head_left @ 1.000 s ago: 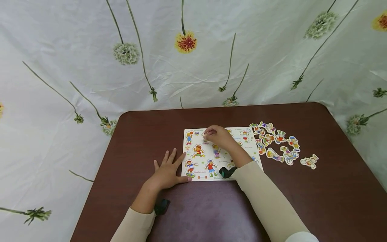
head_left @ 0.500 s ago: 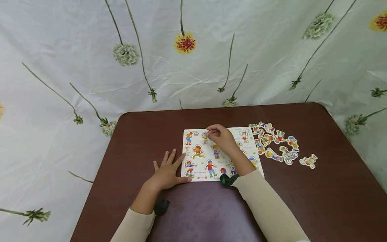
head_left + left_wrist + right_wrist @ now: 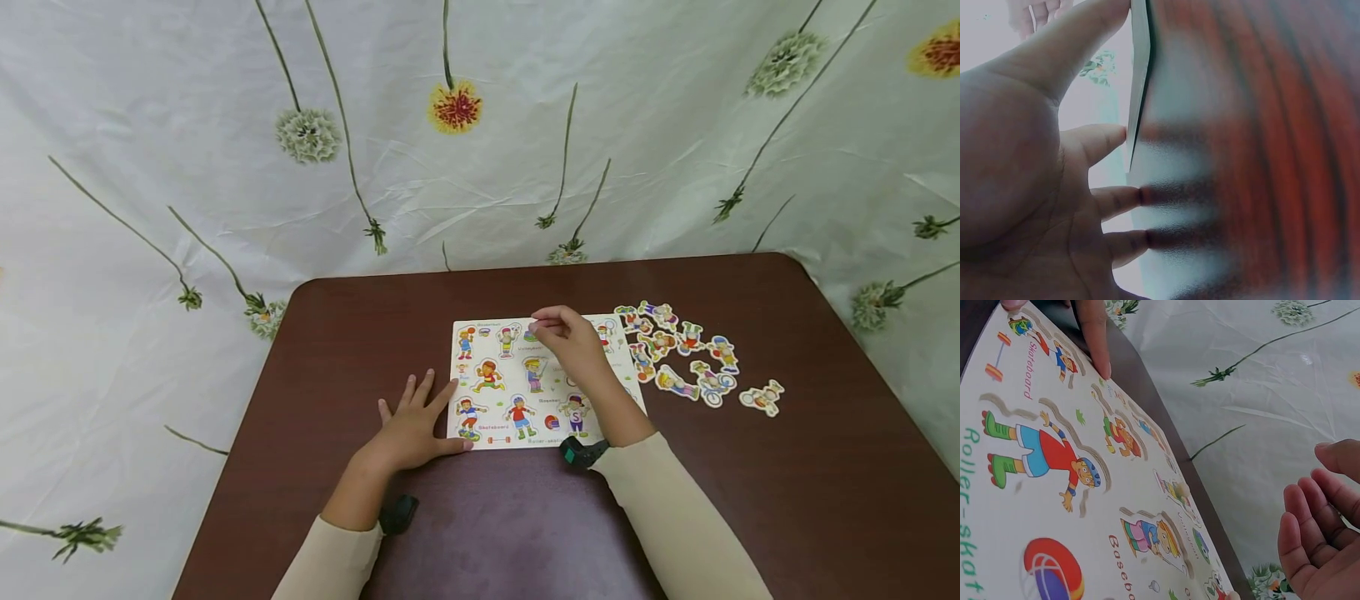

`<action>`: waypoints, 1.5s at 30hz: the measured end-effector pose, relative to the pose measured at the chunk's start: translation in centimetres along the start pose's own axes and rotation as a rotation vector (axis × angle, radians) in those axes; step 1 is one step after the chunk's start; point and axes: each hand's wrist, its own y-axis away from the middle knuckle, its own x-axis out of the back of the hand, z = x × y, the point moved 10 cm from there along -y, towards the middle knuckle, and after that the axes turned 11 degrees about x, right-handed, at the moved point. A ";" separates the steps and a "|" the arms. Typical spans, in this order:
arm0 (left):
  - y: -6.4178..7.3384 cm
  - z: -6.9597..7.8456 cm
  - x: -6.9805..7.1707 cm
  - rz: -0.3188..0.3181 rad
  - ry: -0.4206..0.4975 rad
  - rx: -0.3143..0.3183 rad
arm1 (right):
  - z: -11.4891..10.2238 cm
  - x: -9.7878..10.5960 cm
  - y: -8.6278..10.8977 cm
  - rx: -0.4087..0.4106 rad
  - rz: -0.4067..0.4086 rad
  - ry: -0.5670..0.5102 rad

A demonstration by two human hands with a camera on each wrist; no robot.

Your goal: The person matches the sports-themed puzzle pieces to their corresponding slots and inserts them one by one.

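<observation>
A white puzzle board (image 3: 555,367) printed with children playing sports lies flat on the table. My left hand (image 3: 411,429) has its fingers spread at the board's left edge, and its thumb rests on the near-left corner. Over the far edge, my right hand (image 3: 577,346) hovers with fingers loosely bent. Nothing shows between thumb and fingers of that hand (image 3: 1325,537) in the right wrist view. Just left of it, a figure piece with a pink cap (image 3: 507,340) sits in the top row. The roller-skate figure (image 3: 1047,450) appears large in the right wrist view.
Several loose figure pieces (image 3: 677,383) cluster right of the board, some close to its edge. One piece (image 3: 762,397) lies farther right, apart from them. The dark wooden table (image 3: 360,333) ends at a flowered cloth (image 3: 510,167) behind.
My right hand has drawn away to the right from the pink-cap figure piece, which now shows uncovered on the board. My left hand has stayed on the board's corner.
</observation>
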 end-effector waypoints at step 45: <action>0.1 0.1 0.1 -0.012 0.019 0.001 | 4.0 16.2 7.7 -0.185 0.252 0.157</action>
